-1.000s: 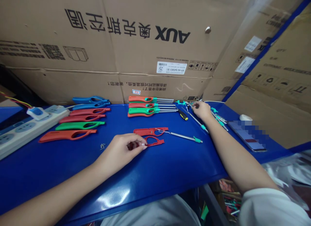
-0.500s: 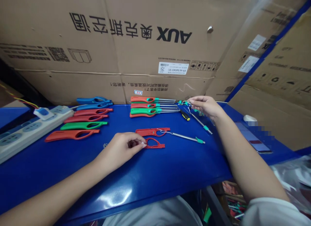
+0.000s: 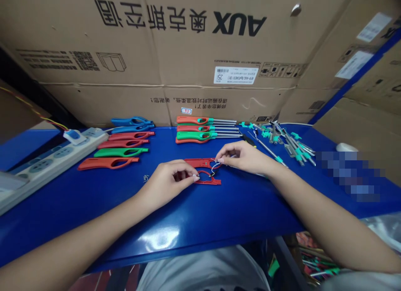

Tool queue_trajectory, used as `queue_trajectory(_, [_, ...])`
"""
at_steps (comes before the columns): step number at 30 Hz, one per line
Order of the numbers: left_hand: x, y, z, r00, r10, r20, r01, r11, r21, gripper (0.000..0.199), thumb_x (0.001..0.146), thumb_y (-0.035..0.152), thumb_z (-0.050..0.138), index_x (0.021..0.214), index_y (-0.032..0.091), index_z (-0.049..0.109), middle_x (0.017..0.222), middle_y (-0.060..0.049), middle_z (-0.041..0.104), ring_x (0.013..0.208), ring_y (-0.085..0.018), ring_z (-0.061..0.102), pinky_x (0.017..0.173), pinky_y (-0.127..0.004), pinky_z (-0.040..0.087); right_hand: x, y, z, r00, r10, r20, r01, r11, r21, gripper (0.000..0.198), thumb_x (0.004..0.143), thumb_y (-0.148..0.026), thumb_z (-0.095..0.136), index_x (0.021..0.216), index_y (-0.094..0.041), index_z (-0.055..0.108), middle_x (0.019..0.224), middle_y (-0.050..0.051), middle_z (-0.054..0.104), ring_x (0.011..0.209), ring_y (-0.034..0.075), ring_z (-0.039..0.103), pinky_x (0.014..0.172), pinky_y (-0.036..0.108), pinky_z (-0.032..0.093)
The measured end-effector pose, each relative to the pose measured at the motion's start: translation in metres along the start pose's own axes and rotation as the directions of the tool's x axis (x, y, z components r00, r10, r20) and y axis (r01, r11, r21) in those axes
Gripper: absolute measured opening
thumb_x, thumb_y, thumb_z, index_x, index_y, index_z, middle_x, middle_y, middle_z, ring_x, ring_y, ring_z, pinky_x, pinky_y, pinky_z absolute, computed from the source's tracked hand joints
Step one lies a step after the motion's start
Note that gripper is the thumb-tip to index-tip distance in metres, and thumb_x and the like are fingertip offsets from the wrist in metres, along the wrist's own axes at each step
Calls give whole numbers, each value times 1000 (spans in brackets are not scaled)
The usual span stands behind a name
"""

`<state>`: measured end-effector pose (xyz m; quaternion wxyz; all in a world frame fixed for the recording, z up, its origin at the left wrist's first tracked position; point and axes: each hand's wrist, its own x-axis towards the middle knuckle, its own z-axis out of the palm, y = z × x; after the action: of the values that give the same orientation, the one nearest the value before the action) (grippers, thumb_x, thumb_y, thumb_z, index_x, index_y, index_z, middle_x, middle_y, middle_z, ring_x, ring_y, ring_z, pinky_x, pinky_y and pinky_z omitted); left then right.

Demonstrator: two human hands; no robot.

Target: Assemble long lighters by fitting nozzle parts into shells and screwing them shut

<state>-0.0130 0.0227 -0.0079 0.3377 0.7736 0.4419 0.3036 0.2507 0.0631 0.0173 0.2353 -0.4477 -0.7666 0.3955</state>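
Close together over the blue table, my two hands work around two red lighter shell halves. My left hand [image 3: 171, 178] pinches the left end of the nearer red shell half [image 3: 214, 182], which has a loop-shaped opening. The farther red shell half [image 3: 196, 162] lies just behind it, partly covered by my right hand [image 3: 242, 157]. Between thumb and finger, my right hand holds a thin white wire [image 3: 214, 168]. A small black piece [image 3: 211, 174] is at the wire's lower end, above the nearer half's opening. My right hand hides most of the metal tube beneath it.
Orange, red and green lighters with metal tubes [image 3: 224, 129] lie at the back. Blue, red, green and orange handles [image 3: 108, 163] are lined up left, beside a power strip [image 3: 40, 165]. Loose metal tubes with green tips [image 3: 294, 145] are piled right. Cardboard [image 3: 175, 65] stands behind.
My right hand has come left and nearer from the tube pile to the red halves, and now holds the white wire there. My left hand still pinches the nearer half. The view has shifted.
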Motion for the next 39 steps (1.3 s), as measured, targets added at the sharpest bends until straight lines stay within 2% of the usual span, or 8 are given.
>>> queue_trajectory(6, [1, -1, -4, 999, 52, -13, -51, 995, 91, 19, 92, 35, 66, 87, 20, 76, 81, -1, 71, 65, -12, 58, 64, -23, 46, -3, 9, -9, 968, -122, 219, 185, 937, -296, 19, 90, -29, 62, 97, -17, 74, 95, 7, 75, 83, 17, 66, 74, 28, 50])
queue_trajectory(10, [0, -1, -1, 994, 101, 44, -105, 990, 94, 12, 91, 28, 68, 89, 19, 76, 83, -1, 70, 68, -12, 61, 63, -22, 48, -4, 11, -17, 978, -146, 149, 196, 887, -417, 22, 93, -33, 60, 91, -16, 72, 88, 7, 72, 77, 17, 62, 69, 27, 45])
queue_trajectory(15, [-3, -4, 4, 967, 227, 112, -243, 958, 155, 10, 92, 21, 65, 95, 19, 75, 91, -3, 71, 85, -15, 65, 79, -27, 51, -3, 16, -17, 980, -165, 111, 199, 830, -521, 19, 92, -33, 61, 91, -16, 69, 86, 5, 67, 74, 16, 57, 67, 27, 41])
queue_trajectory(18, [-2, -5, 1, 964, 223, 145, -250, 946, 205, 11, 92, 20, 64, 95, 19, 74, 90, -3, 70, 84, -16, 64, 78, -28, 51, -2, 19, -14, 977, -130, 169, 200, 834, -515, 21, 90, -37, 66, 89, -16, 67, 86, 5, 64, 72, 14, 55, 64, 26, 39])
queue_trajectory(23, [1, -5, -9, 979, 117, 166, -158, 953, 259, 9, 91, 21, 65, 91, 18, 73, 85, -2, 68, 71, -12, 61, 67, -24, 48, -3, 17, -15, 975, -119, 189, 198, 850, -489, 19, 92, -31, 61, 83, -16, 65, 83, 5, 63, 70, 13, 53, 63, 26, 39])
queue_trajectory(30, [1, -1, -17, 985, 99, 145, -135, 955, 263, 19, 95, 32, 62, 93, 18, 75, 84, -2, 70, 70, -13, 62, 65, -24, 45, -7, 6, -21, 979, -48, 198, 94, 968, -233, 25, 91, -42, 62, 91, -17, 63, 78, 4, 68, 69, 15, 62, 62, 26, 46])
queue_trajectory(34, [2, -2, -18, 989, 92, 119, -123, 950, 287, 17, 93, 28, 63, 91, 16, 75, 81, -2, 67, 67, -13, 59, 63, -24, 44, -9, 4, -14, 971, -37, 237, 50, 998, -49, 28, 91, -45, 62, 92, -18, 58, 80, 3, 69, 67, 15, 67, 60, 26, 50])
queue_trajectory(39, [3, -5, -13, 989, 108, 97, -130, 957, 261, 12, 91, 22, 64, 91, 15, 74, 80, -1, 64, 64, -11, 56, 62, -23, 44, -6, 2, 9, 979, -54, 199, 66, 996, -55, 22, 94, -41, 59, 93, -19, 57, 71, -3, 58, 58, 10, 54, 56, 24, 44])
